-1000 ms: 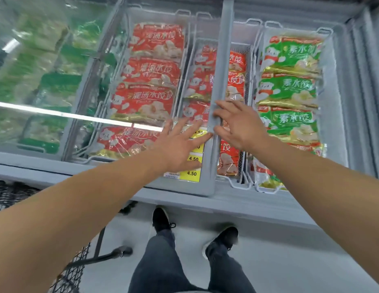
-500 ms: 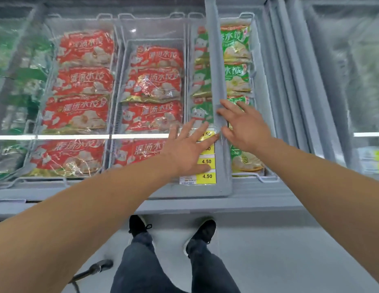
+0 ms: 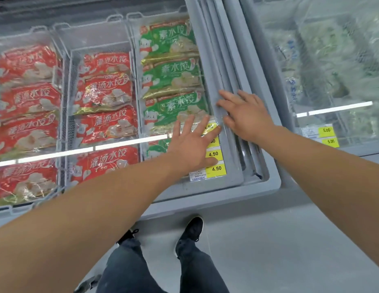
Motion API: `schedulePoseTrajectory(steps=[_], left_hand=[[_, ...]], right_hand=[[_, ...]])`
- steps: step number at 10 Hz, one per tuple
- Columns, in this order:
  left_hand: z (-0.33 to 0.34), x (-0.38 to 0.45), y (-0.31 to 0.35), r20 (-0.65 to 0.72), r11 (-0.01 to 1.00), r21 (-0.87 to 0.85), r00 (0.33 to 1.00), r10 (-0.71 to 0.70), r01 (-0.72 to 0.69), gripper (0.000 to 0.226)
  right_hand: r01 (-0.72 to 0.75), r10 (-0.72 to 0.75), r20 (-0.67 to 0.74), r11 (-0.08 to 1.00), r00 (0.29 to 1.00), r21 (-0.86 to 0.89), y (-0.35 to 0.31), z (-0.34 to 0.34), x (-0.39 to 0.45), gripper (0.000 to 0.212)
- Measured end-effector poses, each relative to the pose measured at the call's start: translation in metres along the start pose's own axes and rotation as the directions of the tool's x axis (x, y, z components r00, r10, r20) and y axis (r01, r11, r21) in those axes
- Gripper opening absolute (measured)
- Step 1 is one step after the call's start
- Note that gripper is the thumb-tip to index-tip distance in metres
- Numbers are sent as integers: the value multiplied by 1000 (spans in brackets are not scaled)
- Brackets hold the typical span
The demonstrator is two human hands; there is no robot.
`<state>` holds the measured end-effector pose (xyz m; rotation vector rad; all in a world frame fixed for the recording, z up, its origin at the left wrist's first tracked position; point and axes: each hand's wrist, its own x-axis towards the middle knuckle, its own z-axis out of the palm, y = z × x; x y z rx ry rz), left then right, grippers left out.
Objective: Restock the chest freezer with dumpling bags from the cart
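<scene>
Grey lid frame (image 3: 207, 81) meets the freezer's right edge, right hand (image 3: 245, 114) flat on it, fingers straight. Left hand (image 3: 191, 142), fingers spread, presses the glass beside yellow price labels (image 3: 216, 168). Green dumpling bags (image 3: 173, 72) and red dumpling bags (image 3: 104, 96) fill the baskets beneath.

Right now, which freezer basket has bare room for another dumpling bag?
The middle basket: a bare strip at its far end, between the far rim and the top red bag. The left basket has a similar far gap. The green-bag basket is packed rim to rim. Both hands, left and right, rest flat on the sliding lid.
</scene>
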<state>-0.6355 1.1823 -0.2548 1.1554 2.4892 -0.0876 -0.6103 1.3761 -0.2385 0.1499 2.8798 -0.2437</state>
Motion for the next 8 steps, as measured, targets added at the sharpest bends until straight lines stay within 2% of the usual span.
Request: schedulePoseTrajectory(steps=[2,4,5,6,7,8], left_hand=[[-3,31,42,-12,999,-38,1000,27,-27,92],[-10,37,49,36,998,-41,998,43,-41,90],[-20,30,38,40,996,-48,996,82,-80,84],[-28,5,17,6,998,-17,998,61,-61,80],[-31,-35,-19,-32,994,-101,999,-39,36,81],[-29,-75,-57,-99,991,-111,991,-91,80,80]], right_hand=[[-43,44,-47,999,998,12,46,-3,-11,48],[-93,95,-42,995,995,41,50,1,-12,50],[-142,142,-7,989,990,45,40,-6,-9,53],[-177,181,-39,980,983,88,14,-15,-15,51],[-160,164,-63,984,984,74,-32,-26,-29,57],[-120,128,-111,990,986,75,-82,-31,-42,60]])
